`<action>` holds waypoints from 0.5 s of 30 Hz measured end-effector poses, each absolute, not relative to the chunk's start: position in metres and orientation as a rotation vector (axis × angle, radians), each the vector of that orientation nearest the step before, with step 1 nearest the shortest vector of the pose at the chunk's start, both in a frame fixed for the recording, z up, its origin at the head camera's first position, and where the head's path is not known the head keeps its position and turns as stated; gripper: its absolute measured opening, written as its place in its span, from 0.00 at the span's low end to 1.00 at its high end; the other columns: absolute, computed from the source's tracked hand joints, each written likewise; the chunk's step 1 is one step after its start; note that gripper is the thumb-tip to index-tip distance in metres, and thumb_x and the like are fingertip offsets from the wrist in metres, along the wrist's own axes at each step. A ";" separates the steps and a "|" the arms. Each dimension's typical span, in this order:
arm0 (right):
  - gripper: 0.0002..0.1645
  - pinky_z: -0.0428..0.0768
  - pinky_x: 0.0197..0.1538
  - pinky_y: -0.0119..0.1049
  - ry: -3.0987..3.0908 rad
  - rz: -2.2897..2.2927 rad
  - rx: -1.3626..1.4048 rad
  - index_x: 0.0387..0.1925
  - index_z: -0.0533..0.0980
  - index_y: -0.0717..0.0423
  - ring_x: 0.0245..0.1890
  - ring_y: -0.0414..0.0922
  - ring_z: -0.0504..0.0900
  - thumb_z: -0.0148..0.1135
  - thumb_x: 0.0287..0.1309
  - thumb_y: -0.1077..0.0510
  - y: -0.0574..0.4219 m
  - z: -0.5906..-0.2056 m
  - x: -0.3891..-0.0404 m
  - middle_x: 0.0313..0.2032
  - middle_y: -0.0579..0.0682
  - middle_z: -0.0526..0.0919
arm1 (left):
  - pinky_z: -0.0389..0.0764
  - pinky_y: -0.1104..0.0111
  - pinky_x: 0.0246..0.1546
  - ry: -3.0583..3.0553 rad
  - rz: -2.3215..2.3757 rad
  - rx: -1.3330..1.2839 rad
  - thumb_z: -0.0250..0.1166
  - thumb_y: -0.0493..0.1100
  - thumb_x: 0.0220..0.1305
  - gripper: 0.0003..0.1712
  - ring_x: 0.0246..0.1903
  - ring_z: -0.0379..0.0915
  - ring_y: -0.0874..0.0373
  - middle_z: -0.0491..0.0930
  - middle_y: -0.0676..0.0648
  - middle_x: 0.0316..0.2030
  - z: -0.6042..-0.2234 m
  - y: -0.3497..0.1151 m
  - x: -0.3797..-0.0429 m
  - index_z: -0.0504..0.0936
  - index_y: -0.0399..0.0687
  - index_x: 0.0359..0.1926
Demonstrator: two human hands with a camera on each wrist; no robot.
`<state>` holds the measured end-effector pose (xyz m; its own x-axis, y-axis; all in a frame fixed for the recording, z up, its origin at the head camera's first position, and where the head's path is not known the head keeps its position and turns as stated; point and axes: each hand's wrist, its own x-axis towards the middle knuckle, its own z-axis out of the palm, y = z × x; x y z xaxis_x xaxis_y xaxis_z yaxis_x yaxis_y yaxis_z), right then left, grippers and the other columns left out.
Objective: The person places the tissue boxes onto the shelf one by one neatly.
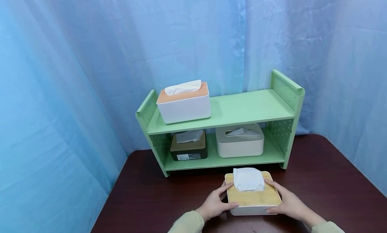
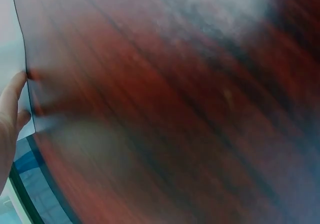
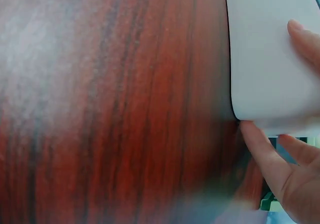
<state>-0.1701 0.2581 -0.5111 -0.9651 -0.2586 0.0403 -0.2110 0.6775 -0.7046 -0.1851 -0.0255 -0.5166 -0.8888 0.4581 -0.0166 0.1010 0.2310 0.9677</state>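
A white tissue box (image 1: 254,210) with a light wooden lid (image 1: 249,198) and a white tissue (image 1: 248,179) standing out of its slot is on the near part of the table. My left hand (image 1: 214,203) grips its left side, thumb at the front corner and index finger at the lid's edge. On the opposite side my right hand (image 1: 288,203) holds the box the same way, its thumb on the front wall. In the right wrist view, fingers (image 3: 265,156) of that hand meet the bottom corner of the white box (image 3: 270,54).
Behind the box stands a green two-tier shelf (image 1: 248,107). Its upper tier bears a white tissue box with an orange-tan lid (image 1: 184,108). Below are a dark brown tissue box (image 1: 188,150) and a white one with a grey lid (image 1: 240,148). Blue curtains (image 1: 193,35) surround the dark table (image 1: 326,179).
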 end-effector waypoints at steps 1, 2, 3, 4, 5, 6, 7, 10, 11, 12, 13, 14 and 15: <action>0.64 0.72 0.43 0.35 2.820 -1.169 -0.385 0.68 0.61 0.58 0.56 0.57 0.72 0.80 0.28 0.41 0.257 -0.511 -0.170 0.62 0.70 0.66 | 0.66 0.60 0.62 2.208 1.705 0.521 0.71 0.35 0.53 0.39 0.66 0.57 0.41 0.46 0.30 0.71 -0.516 -0.026 -0.185 0.67 0.46 0.67; 0.64 0.72 0.43 0.35 2.822 -1.167 -0.372 0.67 0.61 0.57 0.54 0.56 0.73 0.80 0.28 0.42 0.256 -0.511 -0.169 0.62 0.69 0.67 | 0.66 0.60 0.62 2.207 1.706 0.521 0.71 0.34 0.53 0.40 0.66 0.57 0.41 0.46 0.30 0.71 -0.516 -0.026 -0.185 0.67 0.45 0.67; 0.63 0.72 0.42 0.34 2.824 -1.170 -0.359 0.67 0.61 0.57 0.53 0.54 0.74 0.80 0.27 0.43 0.256 -0.511 -0.169 0.61 0.69 0.68 | 0.66 0.61 0.62 2.202 1.709 0.521 0.71 0.34 0.53 0.40 0.66 0.57 0.40 0.46 0.30 0.71 -0.516 -0.026 -0.185 0.67 0.45 0.67; 0.63 0.72 0.42 0.34 2.828 -1.172 -0.348 0.67 0.61 0.57 0.51 0.53 0.74 0.81 0.27 0.43 0.255 -0.511 -0.168 0.61 0.69 0.69 | 0.67 0.61 0.62 2.197 1.712 0.518 0.71 0.34 0.53 0.40 0.66 0.57 0.40 0.46 0.30 0.71 -0.516 -0.026 -0.184 0.67 0.45 0.67; 0.63 0.72 0.41 0.33 2.833 -1.171 -0.337 0.67 0.61 0.57 0.50 0.52 0.75 0.81 0.27 0.44 0.254 -0.511 -0.167 0.60 0.69 0.70 | 0.67 0.61 0.62 2.194 1.714 0.512 0.71 0.34 0.52 0.40 0.66 0.58 0.40 0.46 0.30 0.71 -0.516 -0.025 -0.184 0.67 0.46 0.67; 0.63 0.72 0.41 0.33 2.835 -1.173 -0.328 0.67 0.62 0.57 0.49 0.52 0.75 0.81 0.26 0.44 0.254 -0.511 -0.166 0.59 0.69 0.70 | 0.67 0.61 0.62 2.187 1.718 0.502 0.71 0.34 0.52 0.40 0.66 0.58 0.39 0.46 0.30 0.71 -0.516 -0.025 -0.184 0.67 0.46 0.67; 0.63 0.72 0.41 0.33 2.839 -1.179 -0.322 0.67 0.62 0.57 0.48 0.52 0.76 0.81 0.26 0.44 0.253 -0.511 -0.166 0.59 0.69 0.71 | 0.67 0.60 0.62 2.182 1.722 0.494 0.71 0.34 0.52 0.40 0.66 0.58 0.39 0.46 0.30 0.71 -0.516 -0.025 -0.184 0.67 0.47 0.67; 0.63 0.73 0.41 0.34 2.840 -1.187 -0.315 0.67 0.62 0.57 0.49 0.52 0.76 0.81 0.26 0.44 0.253 -0.512 -0.166 0.59 0.69 0.70 | 0.68 0.61 0.61 2.172 1.732 0.463 0.72 0.34 0.51 0.41 0.66 0.57 0.39 0.45 0.30 0.71 -0.516 -0.025 -0.183 0.68 0.48 0.66; 0.63 0.73 0.41 0.35 2.838 -1.187 -0.312 0.67 0.62 0.56 0.49 0.52 0.76 0.81 0.26 0.44 0.253 -0.512 -0.166 0.60 0.69 0.70 | 0.68 0.61 0.61 2.168 1.734 0.458 0.72 0.33 0.50 0.41 0.66 0.57 0.39 0.45 0.30 0.71 -0.516 -0.025 -0.183 0.67 0.48 0.67; 0.63 0.73 0.41 0.36 2.831 -1.195 -0.309 0.67 0.62 0.56 0.49 0.53 0.76 0.81 0.27 0.44 0.253 -0.512 -0.167 0.60 0.69 0.70 | 0.68 0.61 0.60 2.164 1.736 0.453 0.72 0.33 0.50 0.42 0.66 0.57 0.39 0.45 0.30 0.71 -0.516 -0.025 -0.183 0.67 0.48 0.67; 0.63 0.73 0.42 0.37 2.826 -1.201 -0.305 0.67 0.62 0.56 0.50 0.53 0.76 0.81 0.27 0.44 0.253 -0.512 -0.168 0.60 0.69 0.69 | 0.69 0.62 0.60 2.162 1.739 0.455 0.73 0.32 0.49 0.43 0.66 0.56 0.39 0.45 0.30 0.71 -0.516 -0.025 -0.183 0.67 0.48 0.67; 0.63 0.73 0.42 0.38 2.823 -1.204 -0.303 0.68 0.62 0.56 0.50 0.54 0.76 0.81 0.28 0.44 0.253 -0.512 -0.168 0.61 0.70 0.69 | 0.70 0.63 0.59 2.161 1.740 0.456 0.73 0.32 0.48 0.43 0.66 0.56 0.39 0.44 0.30 0.71 -0.516 -0.025 -0.183 0.67 0.47 0.67; 0.63 0.73 0.42 0.38 2.821 -1.205 -0.301 0.68 0.62 0.55 0.51 0.54 0.75 0.81 0.28 0.44 0.253 -0.513 -0.169 0.61 0.70 0.69 | 0.70 0.63 0.59 2.160 1.743 0.457 0.73 0.31 0.47 0.44 0.66 0.56 0.39 0.44 0.30 0.71 -0.517 -0.025 -0.183 0.67 0.47 0.67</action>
